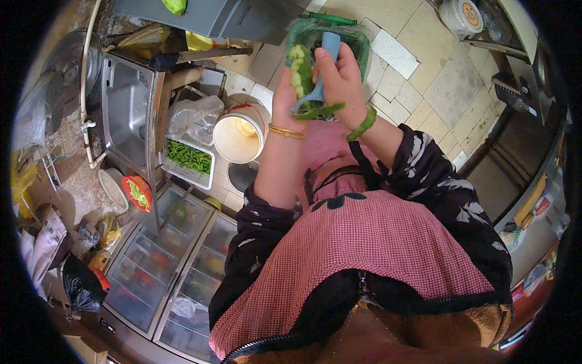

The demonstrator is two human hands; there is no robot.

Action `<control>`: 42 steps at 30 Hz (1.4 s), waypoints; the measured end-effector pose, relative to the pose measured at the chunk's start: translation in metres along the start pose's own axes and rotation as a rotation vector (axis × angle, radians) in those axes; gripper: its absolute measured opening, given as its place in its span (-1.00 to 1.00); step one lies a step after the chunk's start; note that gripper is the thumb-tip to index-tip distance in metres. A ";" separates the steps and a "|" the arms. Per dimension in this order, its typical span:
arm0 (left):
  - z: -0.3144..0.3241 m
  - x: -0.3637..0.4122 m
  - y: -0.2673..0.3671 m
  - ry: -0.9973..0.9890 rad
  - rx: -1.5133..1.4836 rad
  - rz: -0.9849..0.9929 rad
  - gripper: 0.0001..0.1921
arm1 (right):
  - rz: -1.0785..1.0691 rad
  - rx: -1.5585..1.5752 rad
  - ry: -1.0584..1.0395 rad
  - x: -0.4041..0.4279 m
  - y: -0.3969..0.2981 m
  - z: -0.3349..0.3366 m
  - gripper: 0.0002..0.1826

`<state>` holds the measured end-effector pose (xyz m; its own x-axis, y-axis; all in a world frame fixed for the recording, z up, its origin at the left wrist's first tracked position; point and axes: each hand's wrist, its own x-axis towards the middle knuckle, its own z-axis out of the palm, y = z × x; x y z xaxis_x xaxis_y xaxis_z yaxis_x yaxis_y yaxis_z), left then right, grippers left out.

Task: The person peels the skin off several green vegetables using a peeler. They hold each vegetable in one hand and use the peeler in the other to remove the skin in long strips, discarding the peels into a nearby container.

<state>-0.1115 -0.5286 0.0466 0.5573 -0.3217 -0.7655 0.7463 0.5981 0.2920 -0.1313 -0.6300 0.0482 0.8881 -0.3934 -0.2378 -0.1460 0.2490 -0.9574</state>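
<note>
My left hand (288, 104) holds a partly peeled green vegetable (298, 68), perhaps a bitter melon or cucumber, with pale flesh showing along one side. The blue handle of a peeler (331, 43) is in my right hand (340, 86), its head lying against the lower end of the vegetable. From the peeler's head a strip of green peel (320, 111) reaches toward my right wrist. Another curled peel (362, 125) clings to that wrist. Both hands are over a green bin (366, 57) with a plastic liner; my hands hide much of its inside.
Left of my arms stand a white bucket (238, 139), a white tray of green peppers (188, 157) and a steel sink (129, 111). A glass-doored fridge (159, 255) is at lower left. A green vegetable (175, 5) lies on a grey surface (200, 18) at the top.
</note>
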 end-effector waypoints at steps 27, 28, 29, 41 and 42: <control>-0.023 -0.042 0.003 -0.181 -0.026 -0.138 -0.56 | -0.049 -0.328 0.049 0.061 0.067 -0.030 -0.68; -0.023 -0.038 0.003 -0.142 -0.037 -0.155 -0.56 | -0.073 -0.317 0.031 0.054 0.056 -0.025 -0.70; -0.023 -0.035 0.003 -0.203 -0.060 -0.144 -0.57 | 0.102 -0.134 0.050 0.040 0.045 -0.019 -0.72; -0.001 -0.029 -0.003 -0.169 -0.184 -0.074 -0.62 | 0.051 0.099 -0.003 -0.010 -0.016 0.003 -0.79; -0.001 -0.032 -0.004 -0.176 -0.178 -0.070 -0.61 | 0.028 0.053 -0.012 -0.007 -0.012 0.001 -0.78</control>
<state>-0.1327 -0.5201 0.0699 0.5728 -0.4804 -0.6642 0.7182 0.6847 0.1242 -0.1351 -0.6299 0.0617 0.8893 -0.3750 -0.2619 -0.1475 0.3068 -0.9403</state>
